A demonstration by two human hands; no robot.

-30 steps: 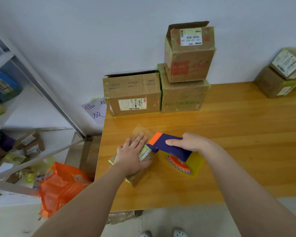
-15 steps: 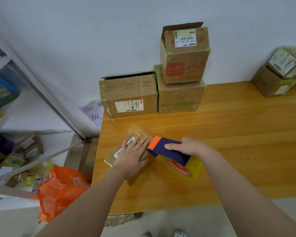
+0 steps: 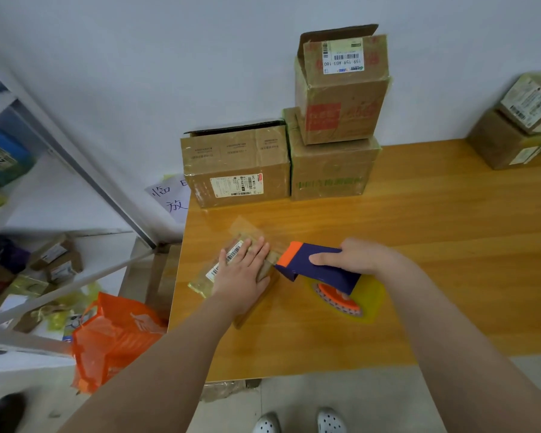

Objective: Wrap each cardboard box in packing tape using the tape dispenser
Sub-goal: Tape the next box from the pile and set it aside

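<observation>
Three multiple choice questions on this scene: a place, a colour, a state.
1. Where is the small box?
A) on the table
B) on the shelf
C) atop the stacked boxes
2. The tape dispenser's front tip is:
A) green
B) orange
C) white
3. The left hand is:
A) hanging idle
B) gripping the dispenser
C) pressing flat on the box
Answers: 1 A, it lies on the wood top; 2 B, orange tip, dark-blue body; 3 C, straight fingers lie across it.

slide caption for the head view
Left hand presses a small box on the table; right hand grips the tape dispenser beside it.
</observation>
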